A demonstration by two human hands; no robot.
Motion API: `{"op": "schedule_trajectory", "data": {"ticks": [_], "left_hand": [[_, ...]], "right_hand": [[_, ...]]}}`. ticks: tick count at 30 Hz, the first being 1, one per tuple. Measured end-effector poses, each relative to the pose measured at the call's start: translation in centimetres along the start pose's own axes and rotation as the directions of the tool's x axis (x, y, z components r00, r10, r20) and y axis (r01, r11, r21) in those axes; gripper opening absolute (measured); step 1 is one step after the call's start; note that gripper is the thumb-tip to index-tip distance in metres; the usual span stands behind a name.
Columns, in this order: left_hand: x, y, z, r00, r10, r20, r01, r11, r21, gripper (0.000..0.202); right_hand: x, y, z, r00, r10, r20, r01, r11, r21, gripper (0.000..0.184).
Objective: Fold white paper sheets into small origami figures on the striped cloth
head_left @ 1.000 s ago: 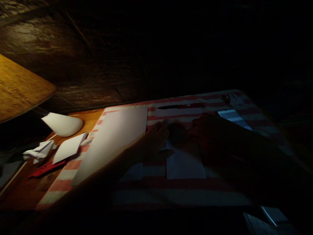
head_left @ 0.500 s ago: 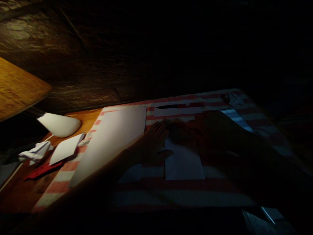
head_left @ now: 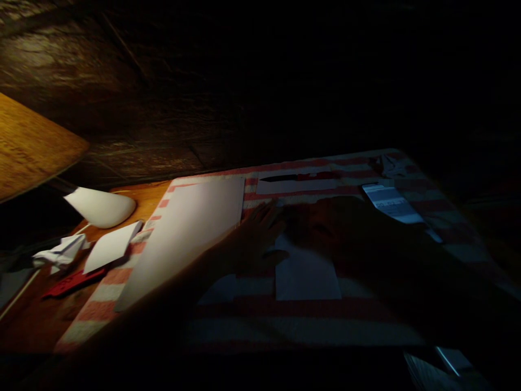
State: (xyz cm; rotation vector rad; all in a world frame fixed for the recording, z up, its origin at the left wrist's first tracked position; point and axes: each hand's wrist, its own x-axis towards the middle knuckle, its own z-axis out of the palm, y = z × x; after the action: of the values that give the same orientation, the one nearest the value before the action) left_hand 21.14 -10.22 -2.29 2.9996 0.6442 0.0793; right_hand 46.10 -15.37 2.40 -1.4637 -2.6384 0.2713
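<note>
Dimly, two bare hands work side by side over a narrow white paper sheet [head_left: 308,279] on a red-and-white striped cloth [head_left: 305,329]. The left hand [head_left: 260,234] lies open, palm down, its fingers stretched forward toward the sheet's far end and a little apart from one another, the thumb spread away from them and reaching the sheet's left edge. The right hand [head_left: 329,224] is close beside it, over the sheet's far right part, but so deep in shadow that I cannot tell how far its fingers are bent, whether they pinch the paper, or whether the two hands touch. The near half of the sheet lies flat and uncovered between the forearms.

Left of the left hand, partly under that forearm, is a large white paper sheet [head_left: 195,228]; a smaller paper piece [head_left: 222,289] shows just below the forearm. Beyond the hands, a knife [head_left: 299,177] with a black blade and red handle lies across a paper strip [head_left: 285,187]. To the right of the right hand, a lit smartphone [head_left: 388,202] lies partly hidden by the right forearm, the digits on its screen blurred.
</note>
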Motion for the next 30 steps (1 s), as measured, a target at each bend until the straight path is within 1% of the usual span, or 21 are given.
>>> {"op": "schedule_trajectory", "data": {"ticks": [2,5,9,13,16,20,23,25,30], "left_hand": [[-0.1,0.0,0.1,1.0,-0.002,-0.007,0.002,1.0,0.009,0.059],[-0.1,0.1,0.1,1.0,0.014,-0.016,-0.014,1.0,0.013,0.059],[0.2,0.2,-0.1,0.999,0.039,-0.011,-0.04,0.998,-0.043,0.062],[0.3,0.2,-0.1,1.0,0.026,-0.009,-0.026,0.997,-0.079,0.063],[0.2,0.2,0.0,0.999,0.02,-0.031,-0.024,0.994,-0.109,0.071],[0.1,0.0,0.0,0.997,0.044,-0.057,-0.053,0.984,-0.171,0.08],[0.2,0.0,-0.2,0.997,0.058,-0.045,-0.064,0.988,-0.142,0.079],[0.2,0.0,-0.4,0.999,0.032,-0.014,-0.033,0.994,-0.103,0.078],[0.1,0.1,-0.9,0.999,-0.038,0.017,0.038,0.999,-0.026,0.078]], "right_hand": [[0.3,-0.4,0.2,1.0,-0.004,0.001,0.004,1.0,-0.005,0.022],[0.7,-1.2,1.0,0.999,-0.007,-0.043,0.007,1.0,-0.015,0.025],[0.8,-2.4,2.1,0.998,0.035,-0.058,-0.039,0.996,-0.075,0.028],[0.7,-3.5,2.7,0.996,0.073,-0.06,-0.08,0.988,-0.136,0.026],[0.4,-4.2,3.1,0.997,0.066,-0.036,-0.071,0.981,-0.18,0.024],[0.1,-5.2,3.5,0.999,0.017,0.033,-0.007,0.962,-0.273,0.028],[0.1,-5.8,3.5,0.997,0.022,0.074,0.004,0.94,-0.342,0.034],[0.1,-6.1,3.5,0.995,0.036,0.096,0.0,0.936,-0.353,0.035],[0.2,-6.0,3.4,0.996,0.044,0.074,-0.018,0.945,-0.327,0.035]]}}
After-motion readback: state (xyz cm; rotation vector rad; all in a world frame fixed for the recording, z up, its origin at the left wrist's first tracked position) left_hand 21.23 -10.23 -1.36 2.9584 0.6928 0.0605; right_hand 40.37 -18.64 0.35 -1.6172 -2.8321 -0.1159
